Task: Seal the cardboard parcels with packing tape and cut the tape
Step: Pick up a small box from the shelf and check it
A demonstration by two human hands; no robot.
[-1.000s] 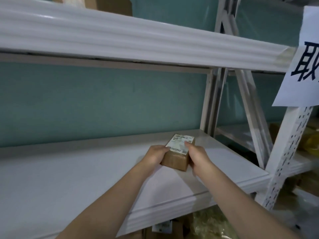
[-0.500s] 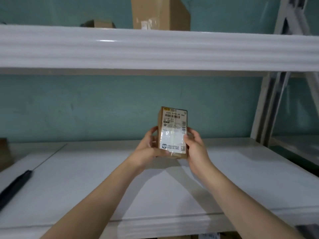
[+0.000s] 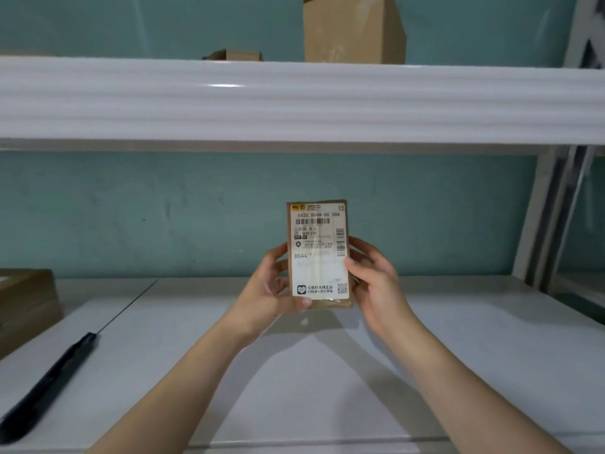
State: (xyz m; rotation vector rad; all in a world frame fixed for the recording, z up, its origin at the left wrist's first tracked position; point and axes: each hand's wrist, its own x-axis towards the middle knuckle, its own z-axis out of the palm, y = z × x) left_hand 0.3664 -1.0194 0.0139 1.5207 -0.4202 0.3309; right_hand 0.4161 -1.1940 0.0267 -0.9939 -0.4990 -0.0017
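A small brown cardboard parcel (image 3: 319, 253) with a white shipping label stands upright in the air above the white shelf (image 3: 294, 371), its label facing me. My left hand (image 3: 271, 286) grips its lower left side, thumb across the bottom front edge. My right hand (image 3: 373, 276) holds its right side, thumb on the label's edge and fingers behind. A black-handled tool (image 3: 49, 385), perhaps a knife, lies on the shelf at the far left. No tape roll is in view.
A brown cardboard box (image 3: 26, 306) sits at the shelf's left end. The upper shelf (image 3: 294, 99) carries a tall cardboard box (image 3: 353, 27) and a small low box (image 3: 235, 55). White rack uprights (image 3: 553, 211) stand at the right against a teal wall.
Both hands lifted the parcel off the shelf and turned it upright with the label towards me. The view swung left, bringing the black tool and left box into sight.
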